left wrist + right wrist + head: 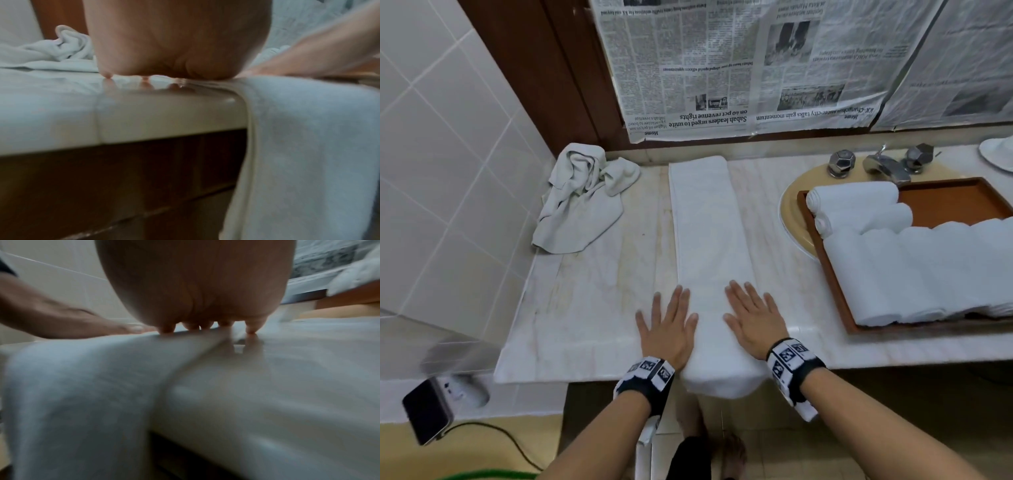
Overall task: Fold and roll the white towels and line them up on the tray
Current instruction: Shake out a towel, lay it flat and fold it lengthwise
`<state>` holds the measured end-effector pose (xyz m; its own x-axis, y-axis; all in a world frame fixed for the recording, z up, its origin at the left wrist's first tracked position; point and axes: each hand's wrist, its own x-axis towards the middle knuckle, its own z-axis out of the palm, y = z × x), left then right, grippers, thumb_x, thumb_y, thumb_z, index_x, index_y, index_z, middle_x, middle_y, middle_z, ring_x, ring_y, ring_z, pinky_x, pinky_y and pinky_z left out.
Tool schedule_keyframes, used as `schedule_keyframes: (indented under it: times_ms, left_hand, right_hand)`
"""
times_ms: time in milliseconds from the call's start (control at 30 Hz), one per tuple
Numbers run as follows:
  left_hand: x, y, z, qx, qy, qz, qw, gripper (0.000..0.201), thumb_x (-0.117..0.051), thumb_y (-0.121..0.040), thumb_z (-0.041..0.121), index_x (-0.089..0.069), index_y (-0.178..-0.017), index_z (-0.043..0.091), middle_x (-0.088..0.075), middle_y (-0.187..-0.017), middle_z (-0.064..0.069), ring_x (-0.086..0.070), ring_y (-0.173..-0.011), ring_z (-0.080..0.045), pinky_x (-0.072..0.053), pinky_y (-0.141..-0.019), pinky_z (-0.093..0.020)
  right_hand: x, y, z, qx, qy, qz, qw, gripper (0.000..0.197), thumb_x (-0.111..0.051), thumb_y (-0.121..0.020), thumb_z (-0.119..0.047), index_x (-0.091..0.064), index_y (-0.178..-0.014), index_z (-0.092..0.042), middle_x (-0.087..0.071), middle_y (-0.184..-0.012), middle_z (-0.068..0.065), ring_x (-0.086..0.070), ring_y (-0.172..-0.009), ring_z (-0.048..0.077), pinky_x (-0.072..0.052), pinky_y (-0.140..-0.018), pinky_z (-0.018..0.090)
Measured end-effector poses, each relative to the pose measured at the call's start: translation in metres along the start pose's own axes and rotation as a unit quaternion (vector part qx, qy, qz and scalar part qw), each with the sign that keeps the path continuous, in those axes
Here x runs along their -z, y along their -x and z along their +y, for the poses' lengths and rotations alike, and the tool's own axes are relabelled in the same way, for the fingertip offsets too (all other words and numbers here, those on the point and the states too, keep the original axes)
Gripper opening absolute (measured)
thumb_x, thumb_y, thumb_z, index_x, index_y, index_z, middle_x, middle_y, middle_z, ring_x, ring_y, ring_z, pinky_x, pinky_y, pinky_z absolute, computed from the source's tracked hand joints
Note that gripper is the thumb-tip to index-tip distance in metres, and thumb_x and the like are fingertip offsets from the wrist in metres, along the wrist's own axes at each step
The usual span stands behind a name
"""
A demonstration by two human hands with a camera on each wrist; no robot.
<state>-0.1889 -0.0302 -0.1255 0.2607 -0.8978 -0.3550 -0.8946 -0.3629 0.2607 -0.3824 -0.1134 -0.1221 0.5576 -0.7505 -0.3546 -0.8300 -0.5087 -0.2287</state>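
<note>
Between our palms lies the folded towel [710, 240], long axis running straight away from us, near end draped over the counter edge [592, 368]. Left hand [669, 329] and right hand [753, 322] are both flat, fingers spread, gripping nothing, each straddling a long edge. We'd judge rolling starts at the near end. Tray [839, 291] with rolled towels [893, 253] sits off our right hand.

Folded towel [710, 246] lies on counter [599, 301] between crumpled towel [582, 198], left, and tray [835, 274], right
</note>
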Motion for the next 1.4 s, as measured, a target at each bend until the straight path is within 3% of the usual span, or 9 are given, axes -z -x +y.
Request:
schedule_keyframes:
  times_ms: [133, 300, 400, 633, 867, 1067, 1167, 1267, 1400]
  left_hand:
    - [0.018, -0.022, -0.012, 0.026, 0.044, 0.016, 0.999, 0.058, -0.012, -0.104, 0.052, 0.011, -0.156, 0.040, 0.023, -0.159, 0.024, 0.019, -0.151, -0.021, 0.008, -0.118, -0.059]
    - [0.039, -0.087, 0.025, -0.088, 0.033, 0.016, 0.995, 0.054, -0.013, -0.105, 0.048, 0.009, -0.155, 0.044, 0.017, -0.161, 0.023, 0.016, -0.151, -0.019, 0.007, -0.118, -0.058]
    - [0.043, -0.121, 0.029, -0.088, 0.002, -0.013, 0.996, 0.054, -0.012, -0.106, 0.046, 0.011, -0.154, 0.043, 0.023, -0.155, 0.026, 0.017, -0.152, -0.021, 0.007, -0.118, -0.061]
    - [0.065, -0.150, 0.000, 0.029, 0.021, -0.017, 0.999, 0.055, -0.007, -0.104, 0.048, 0.017, -0.153, 0.043, 0.024, -0.159, 0.023, 0.021, -0.150, -0.021, 0.010, -0.117, -0.061]
    - [0.077, -0.205, 0.034, -0.049, 0.038, 0.019, 0.998, 0.054, -0.012, -0.105, 0.046, 0.006, -0.156, 0.041, 0.019, -0.160, 0.024, 0.015, -0.152, -0.019, 0.003, -0.119, -0.058]
    - [0.089, -0.236, 0.018, 0.033, 0.004, -0.008, 0.999, 0.054, -0.007, -0.104, 0.048, 0.015, -0.154, 0.044, 0.022, -0.158, 0.027, 0.018, -0.151, -0.020, 0.008, -0.118, -0.061]
    - [0.105, -0.250, 0.012, 0.096, 0.035, 0.018, 0.995, 0.055, -0.011, -0.106, 0.042, 0.012, -0.155, 0.038, 0.021, -0.160, 0.023, 0.016, -0.152, -0.023, 0.005, -0.118, -0.061]
    - [0.110, -0.274, 0.028, 0.000, 0.037, 0.059, 0.998, 0.055, -0.015, -0.106, 0.043, 0.005, -0.156, 0.040, 0.013, -0.163, 0.021, 0.012, -0.152, -0.022, 0.001, -0.119, -0.060]
    - [0.102, -0.302, 0.042, -0.030, 0.018, 0.031, 0.999, 0.054, -0.011, -0.105, 0.047, 0.005, -0.156, 0.042, 0.013, -0.162, 0.024, 0.013, -0.152, -0.021, 0.002, -0.119, -0.060]
  right_hand:
    - [0.017, -0.013, 0.011, -0.042, -0.038, 0.032, 0.998, 0.061, -0.009, -0.103, -0.048, 0.007, -0.156, -0.023, 0.023, -0.152, -0.016, 0.014, -0.150, 0.013, 0.009, -0.121, 0.039]
    - [0.040, -0.079, -0.006, 0.017, -0.012, 0.024, 0.999, 0.091, 0.029, -0.078, -0.063, 0.005, -0.157, -0.024, 0.012, -0.162, -0.012, 0.011, -0.151, 0.012, 0.008, -0.120, 0.039]
    - [0.048, -0.110, -0.003, 0.020, 0.014, 0.010, 1.000, 0.108, 0.046, -0.062, -0.064, 0.010, -0.156, -0.026, 0.016, -0.162, -0.013, 0.012, -0.151, 0.012, 0.008, -0.120, 0.041]
    - [0.062, -0.127, 0.044, -0.076, -0.007, 0.005, 0.997, 0.086, 0.021, -0.077, -0.061, 0.014, -0.155, -0.025, 0.030, -0.152, -0.016, 0.020, -0.146, 0.009, 0.011, -0.119, 0.041]
    - [0.088, -0.193, 0.015, 0.051, -0.011, 0.052, 0.997, 0.077, 0.010, -0.088, -0.051, -0.003, -0.158, -0.021, 0.012, -0.160, -0.010, 0.011, -0.150, 0.012, 0.001, -0.123, 0.045]
    - [0.107, -0.239, 0.056, -0.001, -0.024, 0.016, 1.000, 0.057, -0.016, -0.106, -0.040, 0.003, -0.157, -0.024, 0.013, -0.163, -0.011, 0.011, -0.151, 0.015, 0.005, -0.121, 0.045]
    - [0.114, -0.245, 0.068, -0.022, -0.022, 0.028, 0.999, 0.058, -0.011, -0.105, -0.041, 0.003, -0.158, -0.022, 0.013, -0.163, -0.010, 0.012, -0.151, 0.016, 0.006, -0.122, 0.044]
    - [0.117, -0.263, 0.054, 0.046, 0.007, 0.028, 0.999, 0.074, 0.010, -0.090, -0.051, 0.003, -0.157, -0.023, 0.012, -0.163, -0.010, 0.013, -0.150, 0.014, 0.010, -0.119, 0.042]
    - [0.122, -0.301, 0.045, 0.078, 0.029, 0.018, 0.996, 0.062, -0.002, -0.100, -0.046, 0.006, -0.157, -0.024, 0.010, -0.164, -0.009, 0.009, -0.151, 0.014, 0.003, -0.122, 0.046]
